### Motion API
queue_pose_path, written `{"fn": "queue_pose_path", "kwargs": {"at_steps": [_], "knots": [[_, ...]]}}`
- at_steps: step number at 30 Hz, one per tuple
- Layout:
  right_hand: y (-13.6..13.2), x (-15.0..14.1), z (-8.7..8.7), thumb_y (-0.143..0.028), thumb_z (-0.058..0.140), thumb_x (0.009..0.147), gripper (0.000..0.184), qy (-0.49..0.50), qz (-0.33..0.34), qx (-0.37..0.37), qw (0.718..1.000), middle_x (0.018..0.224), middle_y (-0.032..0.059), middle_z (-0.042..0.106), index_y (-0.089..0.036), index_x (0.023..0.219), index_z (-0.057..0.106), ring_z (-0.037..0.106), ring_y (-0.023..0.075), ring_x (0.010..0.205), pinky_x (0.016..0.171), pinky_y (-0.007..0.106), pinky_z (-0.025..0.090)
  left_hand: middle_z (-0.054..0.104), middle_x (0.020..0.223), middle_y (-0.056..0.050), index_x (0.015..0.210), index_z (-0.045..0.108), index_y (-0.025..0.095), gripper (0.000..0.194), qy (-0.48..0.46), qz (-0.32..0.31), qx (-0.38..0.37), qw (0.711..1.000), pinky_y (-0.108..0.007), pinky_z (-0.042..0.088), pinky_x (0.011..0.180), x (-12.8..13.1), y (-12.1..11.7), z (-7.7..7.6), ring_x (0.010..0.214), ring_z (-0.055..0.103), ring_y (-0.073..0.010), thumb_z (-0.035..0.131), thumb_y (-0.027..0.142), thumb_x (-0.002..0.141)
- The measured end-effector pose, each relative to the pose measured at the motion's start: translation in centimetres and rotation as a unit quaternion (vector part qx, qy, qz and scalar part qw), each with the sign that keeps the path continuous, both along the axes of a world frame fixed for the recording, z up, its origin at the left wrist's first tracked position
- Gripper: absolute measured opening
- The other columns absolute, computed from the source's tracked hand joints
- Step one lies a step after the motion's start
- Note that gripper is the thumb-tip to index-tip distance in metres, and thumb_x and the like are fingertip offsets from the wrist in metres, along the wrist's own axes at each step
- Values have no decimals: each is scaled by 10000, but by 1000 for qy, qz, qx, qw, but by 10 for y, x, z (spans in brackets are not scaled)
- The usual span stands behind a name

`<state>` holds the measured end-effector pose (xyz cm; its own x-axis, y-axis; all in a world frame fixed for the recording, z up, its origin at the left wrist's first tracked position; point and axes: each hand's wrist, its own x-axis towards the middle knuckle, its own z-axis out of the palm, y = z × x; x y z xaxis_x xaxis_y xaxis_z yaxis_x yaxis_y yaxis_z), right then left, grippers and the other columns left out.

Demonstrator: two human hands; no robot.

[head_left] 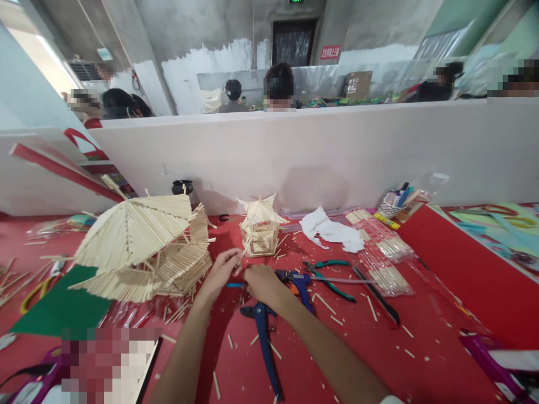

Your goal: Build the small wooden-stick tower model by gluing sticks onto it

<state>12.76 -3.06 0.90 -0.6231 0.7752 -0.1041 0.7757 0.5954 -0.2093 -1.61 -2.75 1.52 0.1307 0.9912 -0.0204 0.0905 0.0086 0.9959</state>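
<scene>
My left hand (226, 270) is closed, thumb and fingertips pinching a thin wooden stick (246, 247) just in front of a small stick pavilion (260, 231). Close beside it, my right hand (264, 283) is curled with its knuckles up; what its fingers hold is hidden. A slim blue object (234, 285) shows to the left of that hand. The blue glue gun (301, 287) lies right of it, its front end partly behind the hand. Below rest blue-handled cutters (264, 342), jaws toward my wrists.
A larger stick pavilion (135, 241) stands at left, beside a green sheet (71, 303). To the right lie green-handled pliers (332, 275), a black-handled tool (379, 297), white tissue (330, 230) and bagged sticks (383, 258). A white partition (320, 151) borders the back; people sit beyond.
</scene>
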Motion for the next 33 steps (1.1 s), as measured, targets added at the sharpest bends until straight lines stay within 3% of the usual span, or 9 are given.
{"fn": "queue_pose_path", "kwargs": {"at_steps": [8, 13, 17, 20, 25, 29, 33], "knots": [[-2, -3, -6, -150, 532, 894, 202, 13, 35, 19, 999, 1009, 180, 690, -93, 1035, 665, 655, 273, 965, 782, 329, 481, 408, 476, 75, 757, 585, 158, 298, -8, -8, -1, 1000, -221, 266, 515, 0, 0, 1, 455, 338, -82, 569, 454, 786], [6, 10, -3, -53, 524, 852, 310, 20, 159, 49, 986, 962, 172, 691, -82, 1156, 573, 643, 265, 929, 800, 353, 459, 404, 480, 74, 765, 583, 160, 285, 0, -2, -1, 1000, -225, 264, 526, -2, -1, 3, 463, 331, -85, 555, 440, 805], [15, 24, 3, -56, 570, 812, 243, 28, 211, 1, 977, 965, 125, 682, -119, 1046, 592, 634, 228, 892, 760, 296, 456, 405, 486, 72, 774, 585, 162, 281, -2, -12, 7, 1000, -225, 279, 539, -4, -1, 0, 474, 338, -87, 539, 431, 841], [15, 27, 7, -114, 531, 875, 120, 41, 210, 9, 977, 986, 140, 666, -111, 967, 609, 617, 234, 922, 794, 311, 453, 415, 495, 69, 777, 593, 166, 271, -7, -14, 11, 1000, -222, 291, 543, -3, -1, -1, 478, 352, -87, 548, 426, 841], [8, 23, 21, -96, 522, 872, 109, 45, 234, 27, 971, 947, 130, 665, -118, 913, 622, 603, 229, 908, 834, 346, 436, 430, 490, 62, 773, 612, 161, 282, -9, -7, 0, 1000, -222, 299, 531, -3, -1, 0, 476, 371, -91, 573, 438, 812], [6, 26, 37, -68, 539, 841, 109, 89, 267, -31, 959, 912, 76, 659, -157, 850, 600, 587, 196, 918, 806, 284, 428, 433, 500, 60, 792, 626, 151, 294, -2, -8, 4, 1000, -222, 302, 526, -5, 0, 1, 481, 378, -92, 586, 442, 802], [4, 41, 61, -127, 499, 902, 106, 179, 264, -109, 942, 916, 47, 654, -175, 884, 592, 579, 166, 874, 787, 267, 424, 440, 517, 53, 826, 645, 154, 270, -16, -14, 2, 1000, -220, 295, 515, -5, -1, 1, 490, 380, -92, 584, 417, 813]]}}
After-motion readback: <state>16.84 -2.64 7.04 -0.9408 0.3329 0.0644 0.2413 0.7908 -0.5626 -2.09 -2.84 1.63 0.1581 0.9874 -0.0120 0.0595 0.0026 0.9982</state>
